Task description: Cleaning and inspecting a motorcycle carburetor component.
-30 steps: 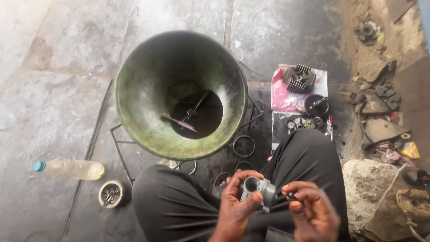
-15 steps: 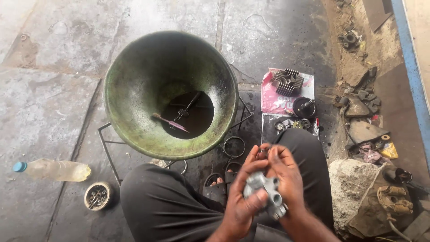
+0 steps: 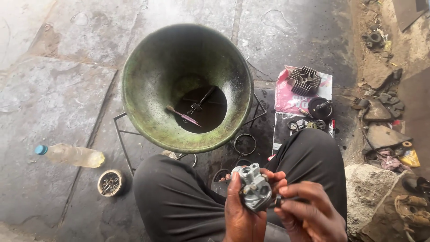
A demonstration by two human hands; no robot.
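Note:
My left hand (image 3: pixel 242 215) grips a small grey metal carburettor body (image 3: pixel 253 190) from below, its ports pointing up. My right hand (image 3: pixel 309 215) is closed on a thin dark tool (image 3: pixel 278 202) whose end touches the right side of that part. Both hands hover over my lap, between my knees in dark trousers (image 3: pixel 179 201). Just ahead stands a large green metal basin (image 3: pixel 148 103) on a wire stand, with dark liquid and a brush (image 3: pixel 183 115) at its bottom.
A clear plastic bottle (image 3: pixel 71 155) with a blue cap and a small tin of bits (image 3: pixel 109 183) lie on the stone floor at left. A finned cylinder head (image 3: pixel 304 80), a gear (image 3: pixel 320 107) and small parts rest on paper at right. Rubble and scrap line the right edge.
The metal part has turned in my hands, its ports now facing up. My right hand has dropped from over the part to its right side, holding the tool. The view shifted slightly.

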